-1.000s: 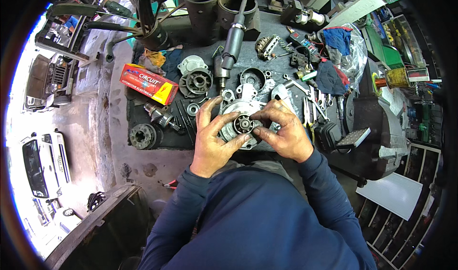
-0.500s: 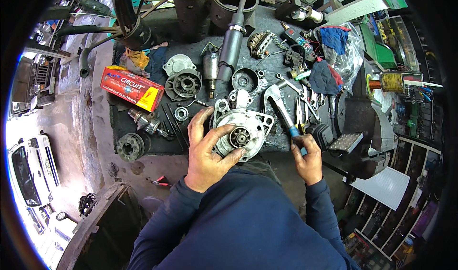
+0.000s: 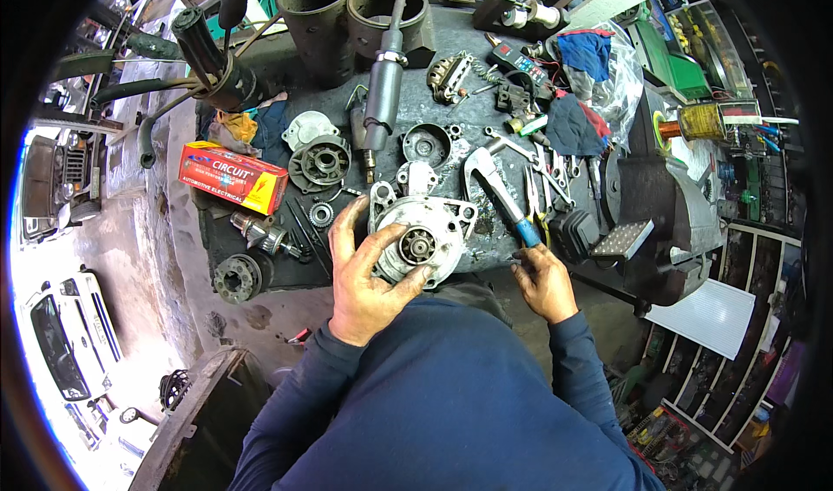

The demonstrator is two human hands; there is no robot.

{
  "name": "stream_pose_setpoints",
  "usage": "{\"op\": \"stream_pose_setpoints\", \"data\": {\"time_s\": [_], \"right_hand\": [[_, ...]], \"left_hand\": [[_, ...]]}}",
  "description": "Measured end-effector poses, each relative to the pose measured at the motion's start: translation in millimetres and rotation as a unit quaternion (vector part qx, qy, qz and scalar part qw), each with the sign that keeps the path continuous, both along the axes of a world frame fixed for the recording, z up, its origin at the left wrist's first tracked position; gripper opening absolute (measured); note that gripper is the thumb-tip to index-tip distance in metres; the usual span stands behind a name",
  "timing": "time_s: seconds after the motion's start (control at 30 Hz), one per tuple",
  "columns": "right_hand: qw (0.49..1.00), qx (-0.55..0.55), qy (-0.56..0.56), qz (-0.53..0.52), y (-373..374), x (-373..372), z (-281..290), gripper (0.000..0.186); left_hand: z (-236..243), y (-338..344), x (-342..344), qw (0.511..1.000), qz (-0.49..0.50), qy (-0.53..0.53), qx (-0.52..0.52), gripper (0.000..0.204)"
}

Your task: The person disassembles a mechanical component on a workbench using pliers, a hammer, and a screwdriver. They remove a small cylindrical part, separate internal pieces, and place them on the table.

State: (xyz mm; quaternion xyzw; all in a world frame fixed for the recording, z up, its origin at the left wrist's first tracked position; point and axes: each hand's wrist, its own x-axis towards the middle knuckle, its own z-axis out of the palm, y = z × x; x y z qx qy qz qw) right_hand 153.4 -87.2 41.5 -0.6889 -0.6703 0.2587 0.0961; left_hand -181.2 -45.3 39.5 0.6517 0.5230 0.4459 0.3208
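My left hand (image 3: 363, 287) grips a pale cast-metal housing (image 3: 447, 222), its fingers and thumb around a dark toothed centre (image 3: 417, 245). My right hand (image 3: 547, 287) has its fingertips curled on the end of the blue handle of a large silver-headed tool (image 3: 503, 198), which lies right of the housing. Beside that tool are pliers (image 3: 534, 203) and several spanners (image 3: 555, 179). Left of the housing lie a small gear (image 3: 321, 216), thin dark rods (image 3: 309, 235) and a metal shaft part (image 3: 265, 232).
The dark bench (image 3: 486, 252) also holds a red box (image 3: 230, 179), round castings (image 3: 318, 163), two metal cylinders (image 3: 314, 27), a long grey tool (image 3: 382, 101), rags (image 3: 580, 122) and a hose-filled pot (image 3: 221, 83). Parked cars (image 3: 65, 335) are at left, a shelf rack (image 3: 737, 335) at right.
One second ago both hands were at the housing's centre. My right hand has since moved down and right to the blue handle; my left hand stayed on the housing.
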Motion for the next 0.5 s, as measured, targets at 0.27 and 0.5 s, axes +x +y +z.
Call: {"op": "stream_pose_setpoints", "data": {"time_s": [0.27,0.5], "right_hand": [[1.0,0.011,0.008,0.002,-10.1,10.2,-6.7,0.027],[1.0,-0.001,0.0,0.012,-28.3,11.5,-8.0,0.025]], "left_hand": [[11.3,6.8,-3.9,0.998,-0.015,0.052,0.015,0.054],[12.1,10.1,-4.7,0.999,-0.034,0.027,-0.01,0.049]]}}
